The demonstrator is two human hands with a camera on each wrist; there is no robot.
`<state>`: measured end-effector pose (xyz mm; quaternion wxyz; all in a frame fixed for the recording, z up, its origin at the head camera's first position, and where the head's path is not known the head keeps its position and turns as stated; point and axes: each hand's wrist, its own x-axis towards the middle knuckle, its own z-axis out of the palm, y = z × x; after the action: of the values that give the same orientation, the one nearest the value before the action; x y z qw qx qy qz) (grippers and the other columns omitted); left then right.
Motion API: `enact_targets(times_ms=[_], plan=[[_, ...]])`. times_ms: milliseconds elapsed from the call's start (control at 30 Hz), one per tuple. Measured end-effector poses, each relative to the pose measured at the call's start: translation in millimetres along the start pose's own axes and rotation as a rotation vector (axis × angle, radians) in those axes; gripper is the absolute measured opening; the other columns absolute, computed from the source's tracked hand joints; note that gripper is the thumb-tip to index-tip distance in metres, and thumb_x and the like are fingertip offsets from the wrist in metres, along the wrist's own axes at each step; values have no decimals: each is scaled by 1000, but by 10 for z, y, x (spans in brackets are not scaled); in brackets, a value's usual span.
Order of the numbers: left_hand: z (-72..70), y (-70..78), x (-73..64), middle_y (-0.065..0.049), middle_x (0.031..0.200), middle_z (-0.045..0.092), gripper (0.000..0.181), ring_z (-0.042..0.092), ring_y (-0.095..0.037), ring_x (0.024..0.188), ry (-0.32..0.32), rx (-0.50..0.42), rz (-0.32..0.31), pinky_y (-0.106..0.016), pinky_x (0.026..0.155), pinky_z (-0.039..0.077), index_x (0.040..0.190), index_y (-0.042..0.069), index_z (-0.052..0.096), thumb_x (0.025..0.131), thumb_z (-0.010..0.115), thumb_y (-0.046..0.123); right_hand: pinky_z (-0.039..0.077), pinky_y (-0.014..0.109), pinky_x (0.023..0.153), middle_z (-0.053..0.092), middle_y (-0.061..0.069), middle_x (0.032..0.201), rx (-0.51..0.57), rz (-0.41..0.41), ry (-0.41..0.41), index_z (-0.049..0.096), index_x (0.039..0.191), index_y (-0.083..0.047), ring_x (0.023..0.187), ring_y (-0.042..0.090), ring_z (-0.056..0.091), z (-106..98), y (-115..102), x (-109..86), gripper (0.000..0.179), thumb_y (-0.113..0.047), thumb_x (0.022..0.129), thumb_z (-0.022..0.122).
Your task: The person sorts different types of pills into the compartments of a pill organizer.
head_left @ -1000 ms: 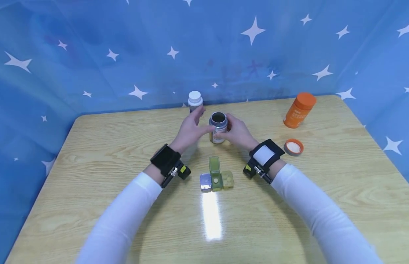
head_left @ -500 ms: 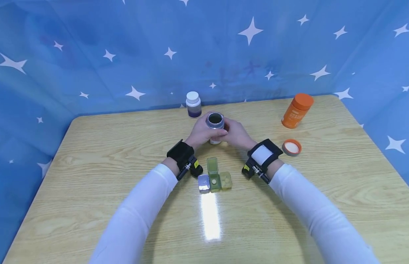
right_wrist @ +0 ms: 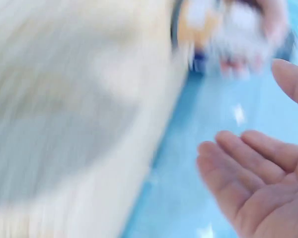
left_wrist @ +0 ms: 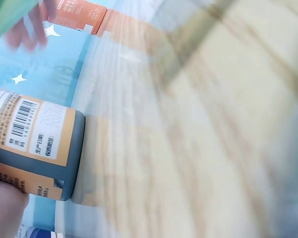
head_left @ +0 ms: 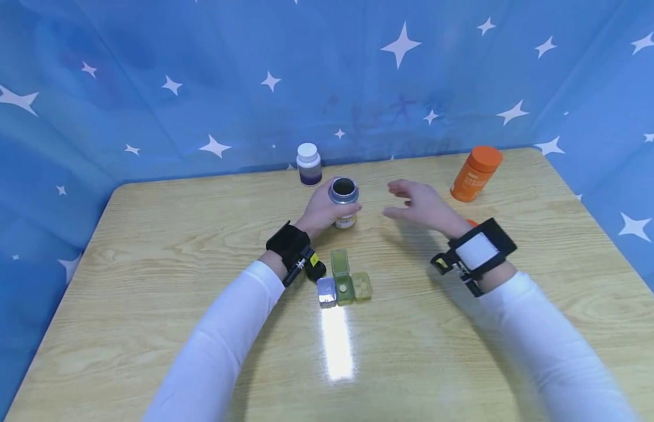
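I have the left hand [head_left: 320, 209] curled around the open bottle [head_left: 344, 198], thumb across its near side. The bottle stands upright with its mouth uncovered, on the far side of the pill box [head_left: 346, 298]; I cannot tell whether its base rests on the table [head_left: 200, 264].

The right hand [head_left: 424, 205] is empty, fingers parted and relaxed, in the gap between that bottle and the orange bottle [head_left: 473, 177] at far right. The white-capped bottle [head_left: 308, 165] stands at the far edge, left of the grip.

In the pill box, the green lid [head_left: 339, 263] is raised and a pale tablet [head_left: 343, 288] lies beneath in its compartment.

I judge the step in hand as steadying the uncapped bottle while one hand is free. Next, I would keep the left grip firm and level and use the right for either recapping or drawing another tablet; I cannot tell which. An orange sliver [head_left: 471, 223] beside the right wrist may be the cap.
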<state>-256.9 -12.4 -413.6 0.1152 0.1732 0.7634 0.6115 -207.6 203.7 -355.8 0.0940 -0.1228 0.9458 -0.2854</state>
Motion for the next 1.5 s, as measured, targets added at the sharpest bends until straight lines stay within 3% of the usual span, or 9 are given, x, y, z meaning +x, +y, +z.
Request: enact_targets(times_ms=[133, 233, 300, 400, 733, 833, 933, 1233, 1500], plan=[[-41, 36, -18, -14, 121, 56, 53, 53, -25, 115, 5, 7, 6, -36, 101, 39, 125, 4, 49, 78, 72, 10, 41, 55, 95, 46, 30, 132, -118, 71, 14, 39, 134, 7, 120, 44, 45, -320, 278, -289, 61, -28, 89, 60], [-62, 39, -28, -14, 121, 56, 52, 53, -25, 114, 8, 9, 9, -36, 101, 40, 125, 4, 49, 78, 71, 9, 45, 52, 84, 51, 33, 123, -190, 125, -48, 43, 129, 10, 106, 42, 53, -409, 510, -432, 60, -29, 87, 62], [-71, 34, -35, -14, 121, 56, 52, 53, -25, 114, 10, 9, 4, -36, 101, 40, 125, 4, 49, 78, 71, 10, 46, 42, 71, 59, 28, 104, -234, 158, -101, 50, 118, 10, 87, 35, 56, -388, 641, -480, 55, -30, 84, 66], [-80, 21, -44, -13, 121, 56, 51, 53, -25, 114, 13, 9, -1, -36, 101, 40, 125, 5, 49, 79, 71, 10, 37, 31, 60, 54, 17, 82, -284, 186, -120, 54, 101, 8, 71, 24, 48, -312, 747, -534, 47, -29, 79, 71], [-81, 28, -39, -14, 122, 56, 53, 52, -26, 116, 11, 16, 7, -37, 102, 39, 126, 4, 48, 79, 71, 9, 33, 28, 55, 50, 11, 72, -331, 206, -55, 56, 90, 6, 63, 21, 45, -240, 784, -565, 39, -25, 74, 74], [-77, 16, -33, -13, 122, 56, 53, 52, -25, 116, 7, 18, 7, -36, 102, 39, 126, 5, 48, 79, 72, 10, 34, 28, 55, 51, 10, 70, -304, 200, -41, 56, 91, 5, 62, 21, 47, -242, 701, -537, 36, -23, 75, 73], [-73, 6, -31, -13, 121, 56, 52, 53, -24, 115, 7, 20, 11, -36, 102, 39, 125, 5, 49, 78, 72, 11, 41, 31, 60, 58, 15, 80, -271, 189, -30, 55, 101, 5, 68, 24, 51, -251, 470, -443, 39, -20, 77, 71], [-21, 11, -29, -12, 121, 57, 53, 53, -23, 114, -2, 38, -2, -37, 100, 41, 125, 6, 49, 78, 73, 12, 48, 44, 82, 61, 20, 107, -305, -19, -7, 52, 121, 5, 93, 30, 57, -260, -380, 85, 54, -21, 78, 70], [2, 20, -12, -13, 118, 57, 52, 54, -23, 111, -2, 20, 7, -37, 99, 41, 123, 5, 49, 78, 73, 11, 51, 41, 81, 59, 21, 114, -337, -110, -22, 51, 124, 5, 97, 31, 56, -228, -657, 269, 55, -13, 76, 70]])
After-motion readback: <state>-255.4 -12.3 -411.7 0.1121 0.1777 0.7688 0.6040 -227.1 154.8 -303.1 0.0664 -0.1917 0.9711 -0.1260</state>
